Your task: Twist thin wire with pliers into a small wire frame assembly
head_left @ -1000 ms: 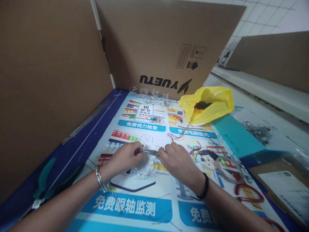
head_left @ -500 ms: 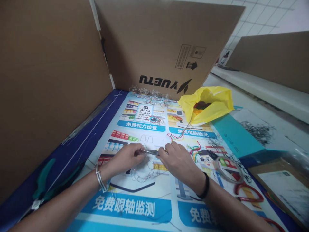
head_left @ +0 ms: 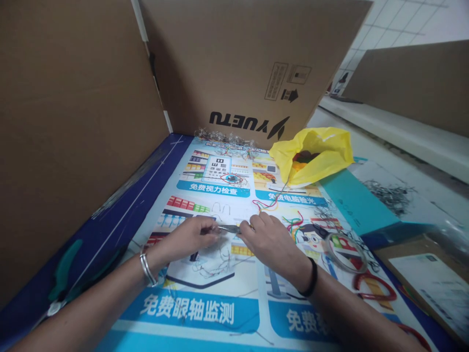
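Note:
My right hand (head_left: 266,239) is closed around small metal pliers (head_left: 230,228), whose narrow jaws point left. Opposite it, the fingertips of my left hand (head_left: 194,238) pinch a thin wire at the tip of the jaws; most of the wire is hidden by the fingers. Just below both hands, a loose loop of fine wire (head_left: 214,266) with tiny bead-like bits lies over the printed sheet (head_left: 252,278). Red, yellow and green cords (head_left: 295,225) lie beyond my right hand.
Cardboard panels (head_left: 234,58) stand at the left and back. At the back right sits a yellow bag (head_left: 326,151). Teal-handled cutters (head_left: 66,269) lie at left. A clear round spool (head_left: 346,252), red-handled tool (head_left: 373,288) and dark wire pile (head_left: 390,195) are at right.
The view has shifted slightly. Both hands keep almost the same pose, with the pliers still between them; the left fingers appear a little more opened out from the palm.

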`<state>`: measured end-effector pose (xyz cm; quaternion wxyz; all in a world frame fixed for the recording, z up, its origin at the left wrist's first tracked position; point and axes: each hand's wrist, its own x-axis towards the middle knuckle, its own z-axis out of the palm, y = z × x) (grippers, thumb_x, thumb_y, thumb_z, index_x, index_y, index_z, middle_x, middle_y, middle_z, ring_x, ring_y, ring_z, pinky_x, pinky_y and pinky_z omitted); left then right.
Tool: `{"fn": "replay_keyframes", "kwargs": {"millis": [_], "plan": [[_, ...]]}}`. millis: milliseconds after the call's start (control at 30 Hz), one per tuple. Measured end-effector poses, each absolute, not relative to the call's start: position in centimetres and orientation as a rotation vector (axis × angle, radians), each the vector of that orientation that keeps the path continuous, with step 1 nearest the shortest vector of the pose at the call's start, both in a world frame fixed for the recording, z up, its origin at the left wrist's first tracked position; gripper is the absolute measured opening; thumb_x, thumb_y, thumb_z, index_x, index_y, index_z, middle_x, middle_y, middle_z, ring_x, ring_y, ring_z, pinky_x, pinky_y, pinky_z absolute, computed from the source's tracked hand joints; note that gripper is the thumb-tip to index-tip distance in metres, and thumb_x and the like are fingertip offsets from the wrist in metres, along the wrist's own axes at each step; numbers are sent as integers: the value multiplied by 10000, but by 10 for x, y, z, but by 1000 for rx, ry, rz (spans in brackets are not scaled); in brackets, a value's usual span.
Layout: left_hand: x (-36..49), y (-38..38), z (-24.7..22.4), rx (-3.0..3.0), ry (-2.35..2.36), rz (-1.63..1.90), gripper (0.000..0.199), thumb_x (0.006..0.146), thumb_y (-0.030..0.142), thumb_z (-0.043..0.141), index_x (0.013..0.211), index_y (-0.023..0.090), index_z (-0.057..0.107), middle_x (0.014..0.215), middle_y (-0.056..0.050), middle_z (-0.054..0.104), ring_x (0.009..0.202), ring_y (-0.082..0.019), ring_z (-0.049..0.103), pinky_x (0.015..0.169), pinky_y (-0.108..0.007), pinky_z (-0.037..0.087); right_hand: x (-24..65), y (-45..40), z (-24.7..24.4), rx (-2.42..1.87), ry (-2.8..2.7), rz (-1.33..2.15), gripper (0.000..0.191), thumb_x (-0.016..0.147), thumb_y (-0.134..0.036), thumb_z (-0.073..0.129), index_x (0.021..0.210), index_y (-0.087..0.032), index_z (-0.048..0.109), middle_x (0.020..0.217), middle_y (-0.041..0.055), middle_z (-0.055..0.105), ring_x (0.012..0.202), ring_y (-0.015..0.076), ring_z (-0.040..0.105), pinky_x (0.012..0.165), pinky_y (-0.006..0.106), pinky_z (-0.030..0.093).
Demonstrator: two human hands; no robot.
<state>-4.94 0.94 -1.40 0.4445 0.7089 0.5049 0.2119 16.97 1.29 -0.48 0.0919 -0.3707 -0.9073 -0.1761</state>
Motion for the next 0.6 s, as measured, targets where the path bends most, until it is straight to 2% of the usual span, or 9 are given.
{"fn": "replay_keyframes", "kwargs": {"millis": [233,600], "plan": [[-48,9,-18,1696,1241,549,119,728,270,552,682,160,556,580,37,447,531,-98,377,482,-212,281,168,12,-3,-1093,-2684,-524,95,857,-264,510,797,-191,524,734,40,513,726,186,424,596,296,221],[-52,11,-12,1729,1163,536,137,755,225,498,717,159,612,687,8,541,607,-116,444,560,-228,330,169,14,-4,-1106,-2696,-508,92,859,-263,509,797,-196,521,731,35,510,730,190,429,600,295,225]]}}
